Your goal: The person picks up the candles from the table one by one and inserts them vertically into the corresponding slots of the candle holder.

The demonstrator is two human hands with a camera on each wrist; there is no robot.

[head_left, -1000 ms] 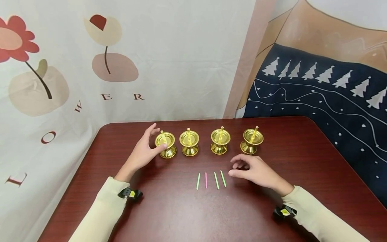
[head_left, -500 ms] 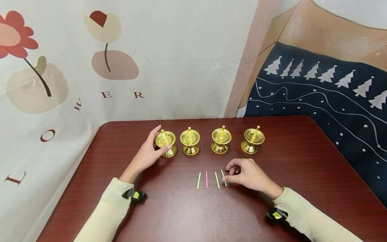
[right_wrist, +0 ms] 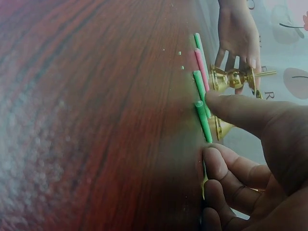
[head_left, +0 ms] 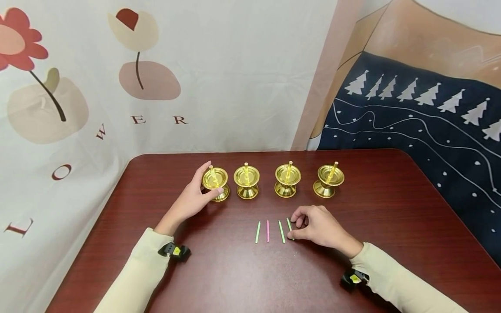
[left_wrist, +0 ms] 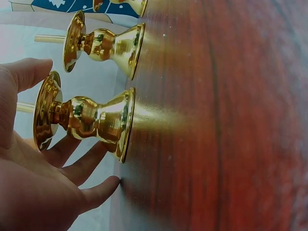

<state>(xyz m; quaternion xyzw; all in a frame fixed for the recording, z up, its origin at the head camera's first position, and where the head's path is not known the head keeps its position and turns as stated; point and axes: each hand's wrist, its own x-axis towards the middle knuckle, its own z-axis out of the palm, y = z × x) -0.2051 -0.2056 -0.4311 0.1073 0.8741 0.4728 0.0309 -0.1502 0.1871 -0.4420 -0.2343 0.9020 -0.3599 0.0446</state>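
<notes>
My left hand (head_left: 192, 198) is at the leftmost brass candle holder (head_left: 215, 178). Its thumb lies at the near side of the dish and its other fingers reach behind the stem and base, as the left wrist view shows. The holder stands upright on the table. My right hand (head_left: 322, 224) is low over the rightmost green candle (head_left: 289, 228), thumb and forefinger on either side of it with a gap between them. That candle lies on the table. To its left lie another green candle (head_left: 282, 231), a pink candle (head_left: 268, 231) and a further green candle (head_left: 257, 232).
More brass holders stand in a row to the right: a second holder (head_left: 247, 179), a third holder (head_left: 287, 179) and a fourth holder (head_left: 328, 179), each with an upright tube. The dark red table (head_left: 235, 278) ends at a printed cloth (head_left: 242, 87) behind.
My right hand has moved left and down to the rightmost green candle. My left hand has moved slightly right, closer around the leftmost candle holder. The holders and candles stay in place.
</notes>
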